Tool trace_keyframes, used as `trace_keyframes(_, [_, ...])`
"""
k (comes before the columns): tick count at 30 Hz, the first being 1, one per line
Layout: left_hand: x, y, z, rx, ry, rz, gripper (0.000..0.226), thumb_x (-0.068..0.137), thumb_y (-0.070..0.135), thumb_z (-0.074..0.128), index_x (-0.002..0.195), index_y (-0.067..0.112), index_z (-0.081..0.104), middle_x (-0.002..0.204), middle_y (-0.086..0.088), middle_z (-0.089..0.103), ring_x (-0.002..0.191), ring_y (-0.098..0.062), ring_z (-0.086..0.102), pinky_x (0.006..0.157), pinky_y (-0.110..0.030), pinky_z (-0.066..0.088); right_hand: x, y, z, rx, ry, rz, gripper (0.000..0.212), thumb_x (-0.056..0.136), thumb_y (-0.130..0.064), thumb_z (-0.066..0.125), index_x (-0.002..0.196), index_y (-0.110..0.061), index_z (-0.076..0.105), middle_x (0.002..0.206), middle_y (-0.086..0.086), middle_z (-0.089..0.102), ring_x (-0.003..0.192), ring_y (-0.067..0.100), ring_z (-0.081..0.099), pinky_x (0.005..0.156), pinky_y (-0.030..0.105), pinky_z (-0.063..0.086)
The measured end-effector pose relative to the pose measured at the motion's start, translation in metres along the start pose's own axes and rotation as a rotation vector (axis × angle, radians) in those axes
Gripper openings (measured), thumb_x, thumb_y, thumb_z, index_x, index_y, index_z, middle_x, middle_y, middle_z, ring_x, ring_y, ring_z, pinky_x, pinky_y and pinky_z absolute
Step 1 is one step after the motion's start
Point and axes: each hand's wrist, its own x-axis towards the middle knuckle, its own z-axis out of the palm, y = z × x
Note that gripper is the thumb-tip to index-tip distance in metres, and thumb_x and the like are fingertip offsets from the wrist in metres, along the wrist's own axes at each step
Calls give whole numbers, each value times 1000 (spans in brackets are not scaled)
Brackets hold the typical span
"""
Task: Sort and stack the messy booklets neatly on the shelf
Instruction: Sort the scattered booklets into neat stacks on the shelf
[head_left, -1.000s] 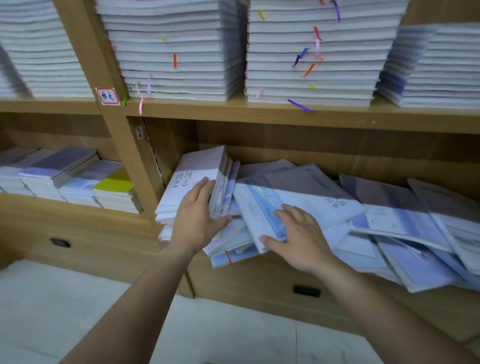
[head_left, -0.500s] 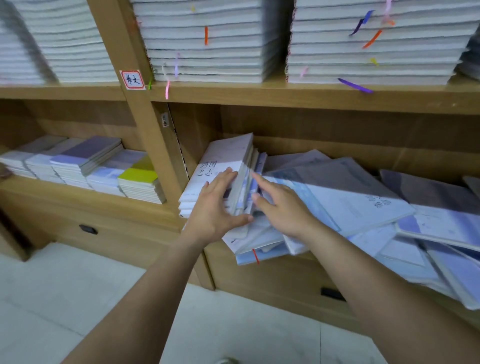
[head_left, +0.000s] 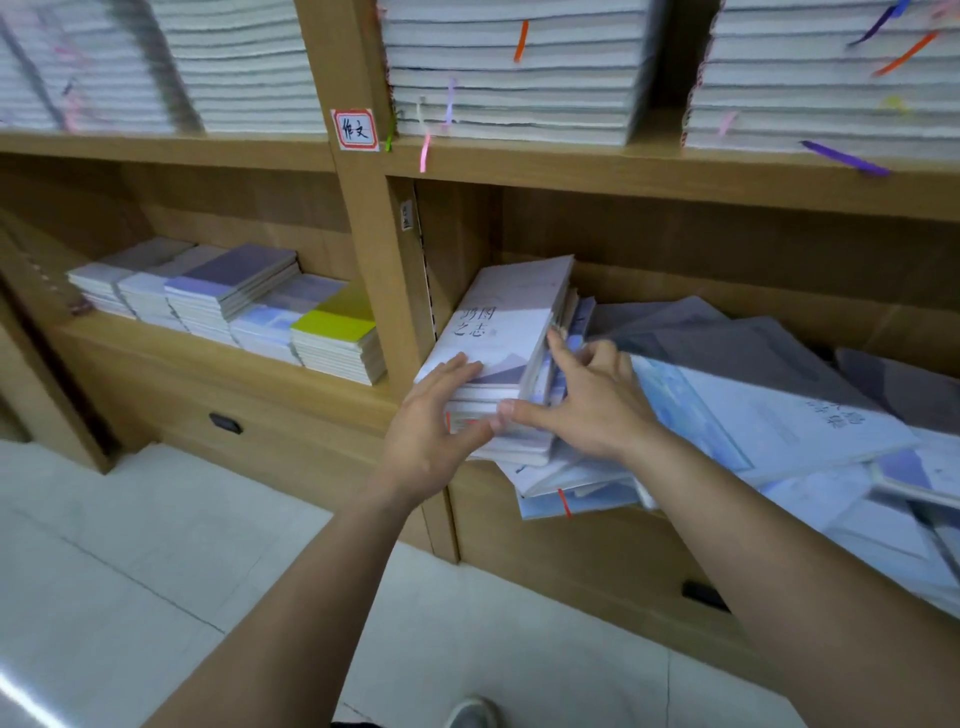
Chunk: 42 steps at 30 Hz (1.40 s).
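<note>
A leaning stack of white and lilac booklets (head_left: 506, 322) stands at the left end of the lower right shelf compartment (head_left: 597, 540). My left hand (head_left: 434, 421) holds its front left corner, fingers on the top cover and thumb against the front edge. My right hand (head_left: 589, 400) presses the stack's right side with the forefinger pointing up and the thumb along the front edge. To the right, messy blue and grey booklets (head_left: 769, 405) lie fanned out and overhang the shelf edge.
Neat low stacks with a yellow-topped booklet (head_left: 335, 325) fill the left compartment. Tall white paper piles (head_left: 514, 73) with coloured tabs sit on the shelf above. A labelled wooden upright (head_left: 374, 249) divides the compartments. Below lie drawers (head_left: 226, 423) and a tiled floor.
My right hand left the loose blue booklets and moved left onto the stack's right side. My left hand stayed on the stack. The view shifted left and closer.
</note>
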Motion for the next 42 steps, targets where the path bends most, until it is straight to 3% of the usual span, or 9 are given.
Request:
trace_keyframes(6, [-8, -20, -2, 71, 125, -93, 57, 83, 50, 69, 134, 29, 58, 146, 5, 48, 135, -12, 42, 111, -29, 35, -1, -1, 7, -101, 86, -31, 123, 61, -100, 34, 158, -35, -2, 140, 9, 27, 129, 33, 33, 105, 42, 38])
trace_keyframes(9, [-9, -26, -1, 34, 213, -203, 53, 84, 44, 74, 133, 29, 57, 127, 4, 50, 116, -15, 51, 104, -32, 42, -4, -2, 9, -129, 143, -29, 122, 62, -98, 28, 159, -32, -2, 137, 11, 34, 124, 33, 40, 100, 40, 42])
trace_keyframes(13, [-11, -22, 4, -100, 188, -316, 61, 81, 46, 77, 134, 35, 49, 119, 5, 41, 98, -14, 62, 92, -37, 53, -10, -7, 19, -98, 279, -135, 103, 80, -83, 45, 156, -40, -11, 147, 15, 33, 123, 35, 46, 94, 43, 48])
trace_keyframes(18, [-15, -22, 9, -134, 136, -319, 75, 76, 41, 83, 139, 38, 41, 125, 7, 42, 102, -15, 61, 87, -36, 55, -12, -7, 21, -46, 158, -340, 90, 78, -65, 71, 152, -48, 24, 164, -14, -11, 148, 25, 21, 103, 42, 45])
trace_keyframes(23, [-5, -21, 13, -139, 181, -319, 69, 76, 40, 83, 133, 35, 45, 121, 3, 53, 91, -13, 60, 74, -23, 47, -2, -4, 17, -78, 168, -352, 77, 86, -47, 73, 151, -44, 31, 166, -13, -13, 136, 23, 46, 87, 33, 50])
trace_keyframes(28, [9, -20, 13, -246, 188, -338, 69, 78, 35, 83, 136, 24, 46, 127, -2, 46, 88, -7, 65, 84, -28, 55, 16, -2, 6, -9, 137, -285, 76, 85, -39, 77, 149, -43, 37, 167, -13, -11, 121, 18, 59, 87, 33, 52])
trace_keyframes(33, [3, -21, 14, -266, 117, -430, 57, 85, 23, 74, 134, 14, 46, 134, -2, 48, 105, -15, 62, 88, -29, 49, 29, 4, 2, -43, 174, -272, 76, 85, -41, 76, 150, -41, 36, 168, -8, 2, 131, 26, 51, 100, 41, 50])
trace_keyframes(37, [-2, -6, 23, -223, -114, -358, 83, 75, 46, 68, 149, 24, 39, 141, 9, 52, 131, -13, 48, 107, -32, 41, 36, 10, -8, -10, 215, -201, 78, 85, -37, 76, 151, -37, 35, 157, 4, 35, 132, 31, 48, 100, 42, 49])
trace_keyframes(42, [16, 12, 30, -167, -104, -310, 52, 94, 27, 63, 143, 20, 46, 104, 24, 46, 102, -1, 43, 66, -6, 32, 44, 15, -10, -20, 266, -113, 75, 88, -37, 72, 152, -30, 34, 127, 11, 60, 112, 34, 60, 88, 40, 53])
